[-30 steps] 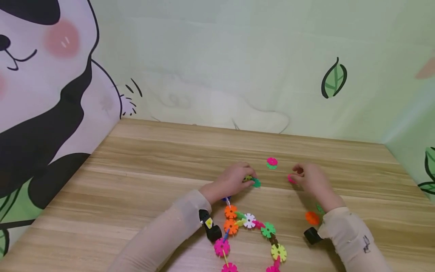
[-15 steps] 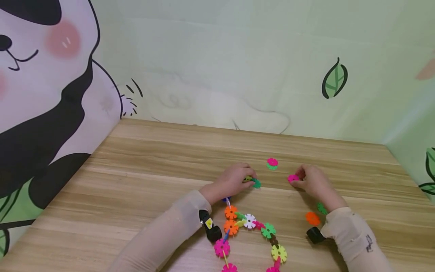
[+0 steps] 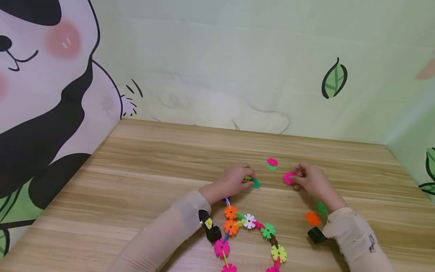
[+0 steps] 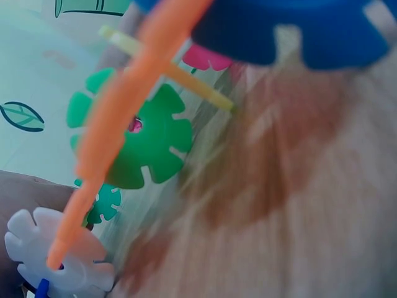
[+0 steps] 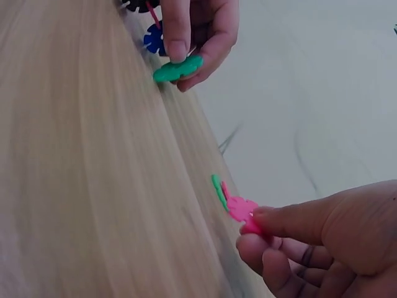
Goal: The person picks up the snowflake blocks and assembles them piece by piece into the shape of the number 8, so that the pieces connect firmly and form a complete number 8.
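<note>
My left hand (image 3: 232, 179) pinches a teal-green notched snowflake disc (image 3: 256, 184), with a yellow-green disc (image 3: 247, 178) beside it partly covered by the fingers. In the right wrist view, thumb and fingers grip this green disc (image 5: 178, 68), and a blue disc (image 5: 152, 39) sits behind it. To the right, my right hand (image 3: 312, 183) holds a pink snowflake disc (image 3: 289, 178) between thumb and fingers. The two held discs are apart. Below my left hand, a chain of interlocked discs, with an orange one (image 3: 231, 212), forms a loop that runs out of the head view.
A pink disc (image 3: 272, 162) overlaps a green disc (image 3: 272, 167) on the wooden table (image 3: 163, 151), beyond the hands. Near the right wrist lie an orange disc (image 3: 312, 218) and a green disc (image 3: 322, 208). A wall (image 3: 217, 68) stands at the back.
The pink disc has come into fuller view in my right hand, shifting slightly left. My right fingers have changed their grip on it. My left hand stays about where it was.
</note>
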Tool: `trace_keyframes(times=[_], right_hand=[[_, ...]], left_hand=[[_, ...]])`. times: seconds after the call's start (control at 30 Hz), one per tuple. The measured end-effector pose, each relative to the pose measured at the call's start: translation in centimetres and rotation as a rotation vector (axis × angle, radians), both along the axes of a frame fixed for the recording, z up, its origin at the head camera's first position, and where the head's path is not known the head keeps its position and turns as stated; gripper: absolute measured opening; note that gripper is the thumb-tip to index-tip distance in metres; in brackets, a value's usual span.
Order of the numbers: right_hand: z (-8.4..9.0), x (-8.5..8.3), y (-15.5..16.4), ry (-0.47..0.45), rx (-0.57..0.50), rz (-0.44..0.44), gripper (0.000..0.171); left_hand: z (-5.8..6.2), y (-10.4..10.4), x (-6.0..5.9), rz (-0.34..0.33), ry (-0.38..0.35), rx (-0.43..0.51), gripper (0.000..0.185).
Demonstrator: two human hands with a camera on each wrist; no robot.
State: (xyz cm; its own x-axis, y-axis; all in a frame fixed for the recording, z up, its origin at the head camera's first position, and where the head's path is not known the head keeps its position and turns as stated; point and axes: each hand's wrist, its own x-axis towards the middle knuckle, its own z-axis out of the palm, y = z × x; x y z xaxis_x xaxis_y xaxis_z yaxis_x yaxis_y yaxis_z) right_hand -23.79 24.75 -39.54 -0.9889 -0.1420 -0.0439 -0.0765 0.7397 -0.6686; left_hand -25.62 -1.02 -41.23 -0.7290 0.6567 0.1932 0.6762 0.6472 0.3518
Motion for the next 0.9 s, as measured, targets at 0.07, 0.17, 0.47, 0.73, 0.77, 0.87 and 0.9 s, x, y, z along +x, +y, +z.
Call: trace_keyframes(times=[0.07, 0.17, 0.47, 0.73, 0.77, 0.87, 0.9], right_hand=[[0.0, 0.1, -0.1, 0.003, -0.029, 0.018, 0.027], [0.0, 0.2, -0.5, -0.014, -0.078, 0.053, 0.025], [-0.2, 1.0, -2.6, -0.159, -0.292, 0.180, 0.020], [-0.7, 1.3, -3.9, -0.199, -0.348, 0.277, 0.022], [-0.8, 1.3, -4.0, -0.203, -0.346, 0.270, 0.022], [-0.9, 1.5, -4.4, -0.202, -0.344, 0.257, 0.021], [-1.0, 1.5, -4.4, -0.205, -0.348, 0.255, 0.021]], left_hand=[[0.0, 0.0, 0.0, -0.001, 0.002, 0.002, 0.019], [-0.1, 0.0, 0.0, 0.000, 0.004, 0.001, 0.018], [-0.1, 0.0, 0.0, 0.005, -0.006, -0.005, 0.018], [-0.1, 0.0, -0.1, 0.016, -0.014, -0.023, 0.019], [-0.1, 0.0, -0.1, 0.018, -0.018, -0.025, 0.019], [-0.2, 0.0, -0.2, 0.020, -0.025, -0.023, 0.020], [-0.2, 0.0, -0.2, 0.020, -0.029, -0.021, 0.020]])
